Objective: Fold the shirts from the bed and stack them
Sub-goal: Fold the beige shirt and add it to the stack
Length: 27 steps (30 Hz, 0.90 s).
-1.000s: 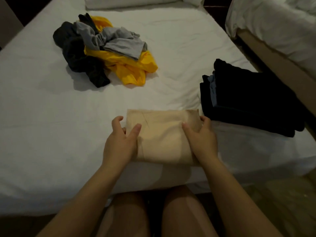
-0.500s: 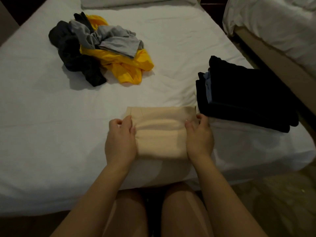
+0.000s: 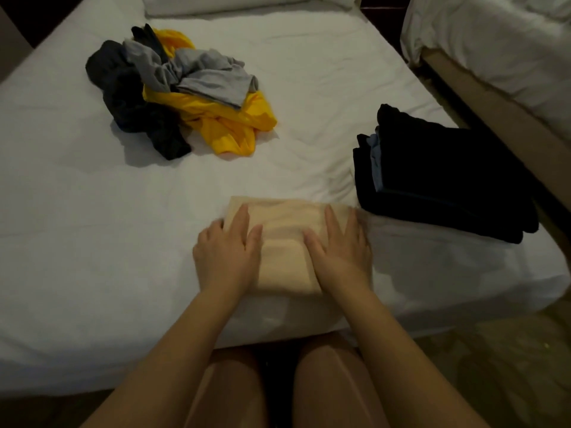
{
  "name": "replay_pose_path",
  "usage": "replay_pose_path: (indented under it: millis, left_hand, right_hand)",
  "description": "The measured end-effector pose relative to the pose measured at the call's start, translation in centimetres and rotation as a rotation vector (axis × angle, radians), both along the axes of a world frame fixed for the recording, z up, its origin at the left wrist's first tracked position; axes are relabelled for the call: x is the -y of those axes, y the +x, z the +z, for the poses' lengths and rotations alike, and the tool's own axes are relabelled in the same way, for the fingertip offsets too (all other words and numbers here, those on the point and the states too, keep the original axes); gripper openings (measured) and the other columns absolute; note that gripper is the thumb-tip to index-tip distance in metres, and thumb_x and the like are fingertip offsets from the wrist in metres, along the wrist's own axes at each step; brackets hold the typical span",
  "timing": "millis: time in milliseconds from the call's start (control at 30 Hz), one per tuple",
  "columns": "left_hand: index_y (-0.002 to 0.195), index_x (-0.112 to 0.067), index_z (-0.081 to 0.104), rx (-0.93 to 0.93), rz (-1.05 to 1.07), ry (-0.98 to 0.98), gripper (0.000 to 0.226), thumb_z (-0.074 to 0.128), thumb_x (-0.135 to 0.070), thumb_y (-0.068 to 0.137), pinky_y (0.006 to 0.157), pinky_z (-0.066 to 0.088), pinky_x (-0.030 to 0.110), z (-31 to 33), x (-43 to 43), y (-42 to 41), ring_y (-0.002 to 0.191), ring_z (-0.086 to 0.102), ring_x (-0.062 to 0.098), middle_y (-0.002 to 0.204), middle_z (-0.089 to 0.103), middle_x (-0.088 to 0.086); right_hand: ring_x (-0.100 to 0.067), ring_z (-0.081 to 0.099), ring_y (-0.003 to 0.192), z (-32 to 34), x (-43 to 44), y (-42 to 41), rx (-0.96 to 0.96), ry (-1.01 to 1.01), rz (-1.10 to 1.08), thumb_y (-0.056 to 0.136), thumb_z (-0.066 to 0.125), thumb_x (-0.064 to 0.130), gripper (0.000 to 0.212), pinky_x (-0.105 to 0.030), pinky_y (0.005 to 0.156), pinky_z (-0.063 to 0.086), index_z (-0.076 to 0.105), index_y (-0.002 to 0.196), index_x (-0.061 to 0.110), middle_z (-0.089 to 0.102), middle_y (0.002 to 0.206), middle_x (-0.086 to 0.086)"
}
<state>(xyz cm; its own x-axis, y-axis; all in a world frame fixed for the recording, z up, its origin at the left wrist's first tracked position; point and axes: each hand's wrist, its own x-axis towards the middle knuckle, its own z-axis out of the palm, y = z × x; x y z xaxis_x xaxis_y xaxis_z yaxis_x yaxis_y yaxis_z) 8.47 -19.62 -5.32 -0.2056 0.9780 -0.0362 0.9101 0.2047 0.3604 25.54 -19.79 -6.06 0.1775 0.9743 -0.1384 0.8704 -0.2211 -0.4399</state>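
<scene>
Since 0.5 s ago your 2 hands have let go of the shirt's side edges and flattened out on top of it. Your left hand point(image 3: 227, 251) now lies palm down on the left part of the folded beige shirt point(image 3: 284, 239), fingers straight and close together, gripping nothing. Your right hand point(image 3: 338, 248) does the same on the right part, fingers straight and slightly spread.

The shirt sits on the bed point(image 3: 92, 242) near its front edge, directly ahead of you. Its right side lies just beside the stack of dark folded shirts point(image 3: 441, 174).

This looks like the smoothing step before stacking. Press evenly with both palms and sweep outward from the middle, so ridges run off at the edges and do not set into a crease. To lift it, slide your fingers under both sides so the layers cannot slip apart, then lay it squarely on the stack.

The loose pile point(image 3: 173, 94) of grey, yellow and dark garments, well apart at the far left, looks like at least 3 pieces yet to fold.
</scene>
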Motion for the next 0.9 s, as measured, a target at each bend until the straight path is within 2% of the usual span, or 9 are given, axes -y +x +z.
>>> replay_pose_path:
  millis: [67,200,367,467,533,633,700,800,900]
  left_hand:
    - [0.144,-0.032,0.03,0.159,0.033,0.0,0.051,0.031,-0.048,0.096,0.093,0.038,0.04,0.6,0.8,0.2,0.113,0.046,0.039,0.126,0.049,0.022]
    - [0.144,-0.033,0.03,0.457,0.114,-0.05,0.05,0.039,-0.044,0.096,0.098,0.034,0.033,1.8,1.0,0.0,0.124,0.044,0.034,0.141,0.046,0.009]
    - [0.134,-0.038,0.045,0.671,0.071,0.124,0.041,0.05,-0.031,0.094,0.095,0.033,0.024,4.3,3.6,0.0,0.127,0.044,0.021,0.141,0.048,-0.004]
    - [0.127,-0.036,0.053,0.681,0.046,0.262,0.033,0.051,-0.031,0.094,0.087,0.033,0.022,8.0,3.7,0.9,0.124,0.046,0.019,0.137,0.051,-0.004]
    - [0.127,-0.035,0.053,0.655,0.003,0.34,0.034,0.051,-0.032,0.094,0.083,0.032,0.022,11.0,3.0,2.5,0.121,0.048,0.021,0.135,0.053,-0.003]
    - [0.128,-0.03,0.054,0.631,-0.115,0.465,0.036,0.054,-0.029,0.093,0.078,0.032,0.019,14.2,1.0,6.4,0.117,0.05,0.018,0.132,0.054,-0.002]
    - [0.13,-0.024,0.054,0.617,-0.199,0.513,0.038,0.056,-0.027,0.092,0.081,0.032,0.016,15.2,-0.7,9.8,0.119,0.049,0.016,0.132,0.055,0.0]
    - [0.133,-0.021,0.051,0.541,-0.298,0.451,0.041,0.053,-0.03,0.093,0.089,0.035,0.026,15.2,-3.9,15.0,0.118,0.051,0.025,0.13,0.056,0.009]
    - [0.135,-0.022,0.048,0.472,-0.348,0.373,0.042,0.047,-0.035,0.095,0.088,0.035,0.029,14.8,-7.2,19.6,0.116,0.05,0.03,0.127,0.056,0.014]
  right_hand:
    - [-0.025,0.013,0.143,0.3,1.2,0.1,-0.086,0.079,-0.046,0.092,0.034,0.06,0.062,-0.035,0.113,0.016,0.021,0.148,0.034,0.009,0.158,-0.007]
    - [-0.025,0.04,0.129,1.3,1.1,1.4,-0.472,0.067,-0.167,0.091,0.052,0.043,0.051,-0.03,0.101,0.033,0.041,0.139,0.028,0.042,0.143,-0.003]
    - [-0.006,0.058,0.108,4.2,2.0,1.8,-0.736,0.177,-0.075,0.082,0.071,0.024,0.046,-0.026,0.094,0.048,0.056,0.125,0.028,0.058,0.12,0.013]
    - [0.006,0.058,0.093,8.0,2.7,3.2,-0.824,0.343,-0.049,0.081,0.073,0.019,0.042,-0.012,0.081,0.048,0.057,0.116,0.035,0.057,0.104,0.024]
    - [0.002,0.058,0.093,10.5,2.6,5.2,-0.821,0.452,-0.049,0.08,0.073,0.019,0.044,-0.013,0.082,0.048,0.058,0.119,0.034,0.06,0.104,0.018]
    - [0.001,0.056,0.09,13.6,1.6,9.3,-0.774,0.548,-0.047,0.081,0.072,0.017,0.049,-0.001,0.075,0.041,0.058,0.127,0.024,0.059,0.105,0.01]
    - [-0.003,0.055,0.097,14.9,0.7,12.8,-0.731,0.553,-0.063,0.082,0.071,0.019,0.049,0.003,0.073,0.038,0.056,0.129,0.023,0.058,0.111,0.007]
    - [-0.009,0.053,0.108,15.2,-0.9,18.0,-0.665,0.528,-0.132,0.082,0.071,0.025,0.048,-0.012,0.087,0.043,0.057,0.128,0.028,0.059,0.118,0.006]
    - [-0.015,0.054,0.113,14.5,-3.2,22.1,-0.651,0.503,-0.231,0.082,0.07,0.027,0.046,-0.029,0.096,0.044,0.058,0.126,0.029,0.059,0.123,0.002]
